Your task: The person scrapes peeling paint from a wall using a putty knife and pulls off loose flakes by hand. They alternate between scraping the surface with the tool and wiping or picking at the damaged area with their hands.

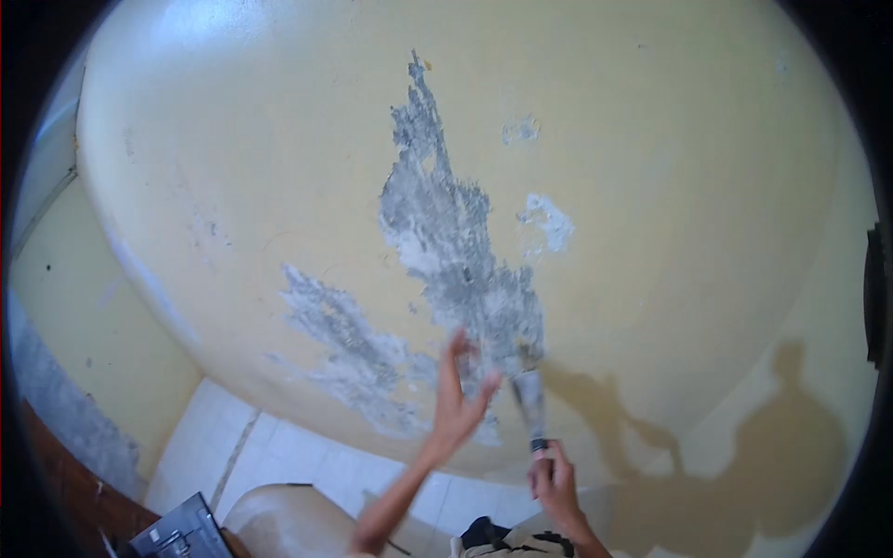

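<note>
My right hand (556, 484) grips the handle of a putty knife (530, 402), low in the head view and right of centre. The broad metal blade points up, its edge at the lower end of a grey bare patch (456, 232) in the yellow wall. Left of the blade, my left hand (459, 405) is raised in front of the wall, its fingers apart and somewhat blurred. Nothing shows in it. A second scraped patch (349, 339) runs down to the left, partly covered by my left hand at its lower right.
Small pale chipped spots (549, 223) mark the wall right of the large patch. White floor tiles (307, 456) run along its foot. A black flat object (181, 530) lies at the lower left. A dark fixture (873, 293) sits at the right edge. Shadows fall across the wall's lower right.
</note>
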Tool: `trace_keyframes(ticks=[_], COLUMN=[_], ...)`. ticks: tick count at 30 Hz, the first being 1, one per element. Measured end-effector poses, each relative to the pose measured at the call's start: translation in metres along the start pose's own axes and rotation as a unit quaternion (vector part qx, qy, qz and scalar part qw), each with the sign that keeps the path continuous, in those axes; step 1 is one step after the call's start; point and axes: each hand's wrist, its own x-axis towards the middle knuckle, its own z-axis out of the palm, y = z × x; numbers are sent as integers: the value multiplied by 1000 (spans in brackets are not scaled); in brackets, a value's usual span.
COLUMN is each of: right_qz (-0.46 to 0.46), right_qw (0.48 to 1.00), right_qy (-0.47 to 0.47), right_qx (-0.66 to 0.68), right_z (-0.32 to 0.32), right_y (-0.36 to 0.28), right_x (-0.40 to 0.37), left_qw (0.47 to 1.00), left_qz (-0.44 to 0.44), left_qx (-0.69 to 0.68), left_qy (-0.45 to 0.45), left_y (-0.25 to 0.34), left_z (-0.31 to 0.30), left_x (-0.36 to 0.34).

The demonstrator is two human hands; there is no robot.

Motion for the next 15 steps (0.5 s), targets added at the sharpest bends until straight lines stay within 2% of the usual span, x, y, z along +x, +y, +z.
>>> trace_keyframes(ticks=[1,2,3,5,6,7,8,10,11,12,13,15], right_qz=[-14,-9,-17,4,9,-103,-212,-294,-421,-489,-545,-618], right_qw=[998,993,988,985,985,961,910,866,807,774,694,594], right_qy=[-22,-51,-86,-136,-126,-107,-87,41,123,150,207,274], right_qx=[-63,-101,-129,-106,-117,-234,-346,-401,-395,-374,-422,-437], right_z=[6,12,20,39,40,41,44,37,37,35,35,51], right_y=[2,7,3,-3,-6,-14,-24,-95,-140,-188,-235,-328], right_x=[-1,-1,-3,-7,-5,3,15,62,95,123,149,196], left_qw=[985,924,820,819,829,837,813,794,791,787,778,774], left_qz=[-120,-232,-334,-382,-379,-377,-395,-420,-433,-437,-448,-449], left_qx=[-125,-294,-448,-427,-410,-392,-412,-422,-418,-424,-431,-443], left_qy=[-20,-72,-124,-27,17,61,117,123,113,99,87,56], left_y=[-26,-32,-36,-30,-37,-46,-56,-67,-75,-83,-92,-109], left_z=[17,16,13,0,-7,-16,-24,-51,-62,-71,-81,-102], left_x=[-44,-74,-95,-116,-120,-124,-124,-115,-113,-113,-111,-99])
